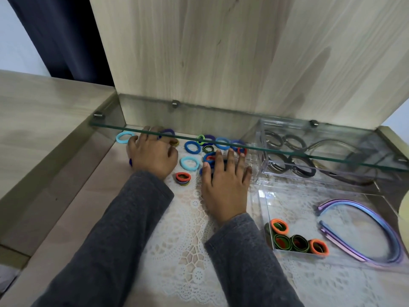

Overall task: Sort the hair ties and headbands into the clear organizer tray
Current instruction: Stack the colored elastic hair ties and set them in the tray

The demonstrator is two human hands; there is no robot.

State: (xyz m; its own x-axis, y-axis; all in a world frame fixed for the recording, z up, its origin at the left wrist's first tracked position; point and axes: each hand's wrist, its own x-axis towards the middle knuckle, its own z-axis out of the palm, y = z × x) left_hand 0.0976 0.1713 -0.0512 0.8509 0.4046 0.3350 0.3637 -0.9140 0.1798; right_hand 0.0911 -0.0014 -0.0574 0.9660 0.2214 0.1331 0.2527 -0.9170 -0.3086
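Left of the clear organizer tray (pixel 287 202), the right hand (pixel 223 185) is pressing spread, straight fingers (pixel 230 158) onto blue hair ties (pixel 209 156); the left hand (pixel 152 154) is showing no readable grip. Hasty raking risks scattering them.

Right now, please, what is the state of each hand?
Left hand: cannot tell; it is bent over the purple hair tie.
Right hand: open, flat on blue hair ties.

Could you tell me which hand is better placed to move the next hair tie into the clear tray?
Right, most likely. The right hand lies flat on blue hair ties beside the clear organizer tray; the left hand is farther from it.
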